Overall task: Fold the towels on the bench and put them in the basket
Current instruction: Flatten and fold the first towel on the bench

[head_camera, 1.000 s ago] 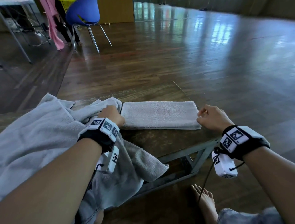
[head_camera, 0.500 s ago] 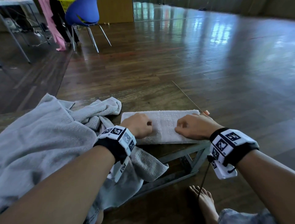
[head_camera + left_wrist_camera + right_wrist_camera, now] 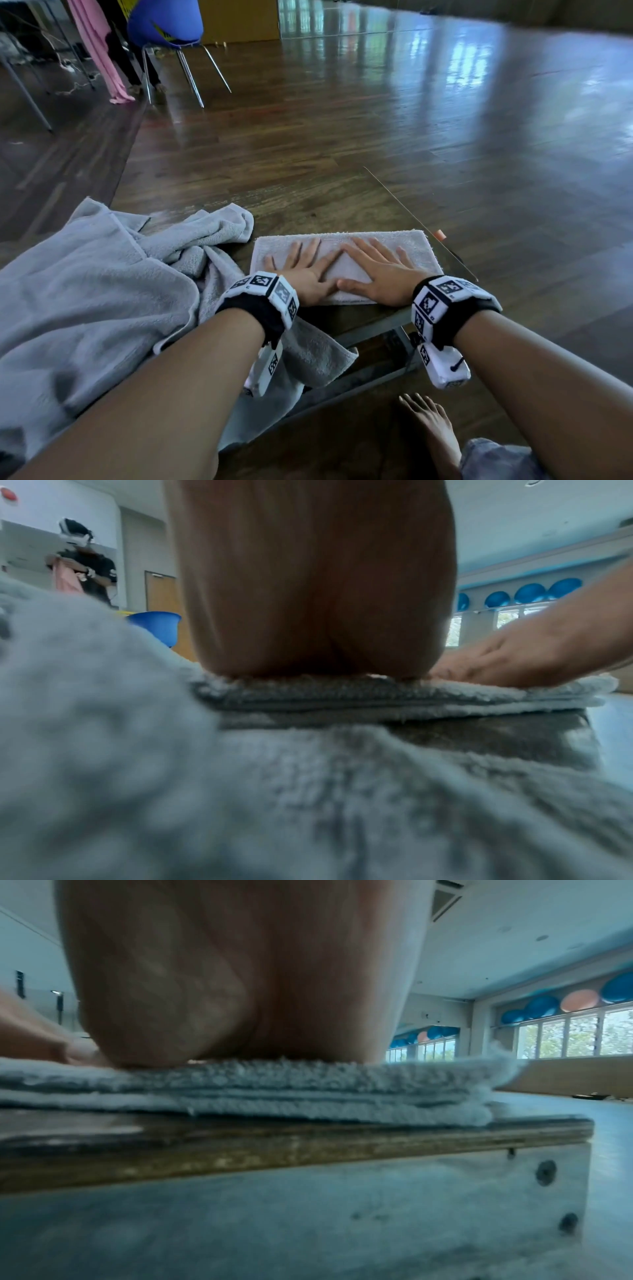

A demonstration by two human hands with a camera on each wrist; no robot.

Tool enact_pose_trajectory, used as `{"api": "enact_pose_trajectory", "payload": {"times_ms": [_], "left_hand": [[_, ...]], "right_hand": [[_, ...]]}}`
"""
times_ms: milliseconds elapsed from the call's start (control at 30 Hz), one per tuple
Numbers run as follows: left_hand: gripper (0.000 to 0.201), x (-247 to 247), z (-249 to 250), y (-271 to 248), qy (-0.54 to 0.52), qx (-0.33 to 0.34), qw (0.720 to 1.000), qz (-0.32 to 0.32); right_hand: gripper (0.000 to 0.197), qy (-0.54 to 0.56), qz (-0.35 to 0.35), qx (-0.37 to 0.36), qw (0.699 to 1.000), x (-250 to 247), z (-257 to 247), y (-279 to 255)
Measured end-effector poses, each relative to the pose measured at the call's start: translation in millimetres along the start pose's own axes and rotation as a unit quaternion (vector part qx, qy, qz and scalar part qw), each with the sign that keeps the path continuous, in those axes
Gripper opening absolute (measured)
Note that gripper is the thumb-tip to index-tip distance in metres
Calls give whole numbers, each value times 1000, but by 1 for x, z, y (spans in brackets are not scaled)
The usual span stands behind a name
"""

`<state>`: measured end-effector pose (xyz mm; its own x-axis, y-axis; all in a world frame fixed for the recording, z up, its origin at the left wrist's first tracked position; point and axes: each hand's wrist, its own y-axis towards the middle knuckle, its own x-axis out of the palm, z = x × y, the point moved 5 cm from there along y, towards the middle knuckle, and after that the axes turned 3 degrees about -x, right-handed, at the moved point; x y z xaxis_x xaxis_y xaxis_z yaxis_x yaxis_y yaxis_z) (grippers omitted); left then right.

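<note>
A folded grey towel (image 3: pixel 416 245) lies near the right end of the wooden bench (image 3: pixel 352 317). My left hand (image 3: pixel 301 265) and right hand (image 3: pixel 375 269) both lie flat on it with fingers spread, thumbs nearly touching. The left wrist view shows my left palm (image 3: pixel 315 593) pressing on the towel's stacked layers (image 3: pixel 377 696); the right wrist view shows my right palm (image 3: pixel 240 974) on the folded towel (image 3: pixel 308 1093). A heap of unfolded grey towels (image 3: pixel 85 291) lies to the left and hangs over the bench's front edge. No basket is in view.
The bench's right end (image 3: pixel 548 1131) is just past the towel. My bare foot (image 3: pixel 431 431) rests on the wooden floor below. A blue chair (image 3: pixel 164 24) and pink cloth (image 3: pixel 99 58) stand far back left. A person (image 3: pixel 85 566) stands in the background.
The towel went from a long strip to half its length. My hands came in from its two ends to the middle and now lie flat on it with open fingers.
</note>
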<state>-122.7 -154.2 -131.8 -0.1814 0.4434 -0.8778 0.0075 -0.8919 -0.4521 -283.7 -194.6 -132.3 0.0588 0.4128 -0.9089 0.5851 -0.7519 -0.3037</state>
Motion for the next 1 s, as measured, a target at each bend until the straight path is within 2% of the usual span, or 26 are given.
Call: {"api": "enact_pose_trajectory", "payload": {"times_ms": [100,167,333,467,600,667,733,800,833,933,1000], "left_hand": [[84,0,-15,-2,7,-27,1000,7],[96,0,-24,-2,4,-37,999,12],[114,0,-44,-4,-11,-55,998,8],[119,-2,-50,-8,-8,-60,998,1],[120,-10,-44,-9,20,-64,998,-8],[117,-24,-41,-7,19,-56,998,7],[104,-38,-42,-7,-10,-47,998,43],[95,-43,-47,-6,-30,-54,995,74],[92,-43,-51,-5,-28,-64,994,81],[86,-37,-62,-3,-37,-90,993,68],[89,-37,-64,-2,-52,-95,992,70]], "right_hand": [[125,-8,-7,32,999,0,12,-3],[136,-7,-12,49,999,-2,20,-5],[147,8,-41,121,992,-8,48,-21],[153,28,-40,171,984,-8,56,-35],[141,-17,-35,187,982,-6,46,-40],[130,-69,19,171,983,-14,39,-41],[110,-103,92,123,983,-30,20,-38],[80,-87,148,80,982,-45,2,-34],[70,-54,135,67,987,-48,-6,-32],[66,64,-17,60,996,-26,-22,-31],[67,65,-49,68,994,-20,-21,-28]]}}
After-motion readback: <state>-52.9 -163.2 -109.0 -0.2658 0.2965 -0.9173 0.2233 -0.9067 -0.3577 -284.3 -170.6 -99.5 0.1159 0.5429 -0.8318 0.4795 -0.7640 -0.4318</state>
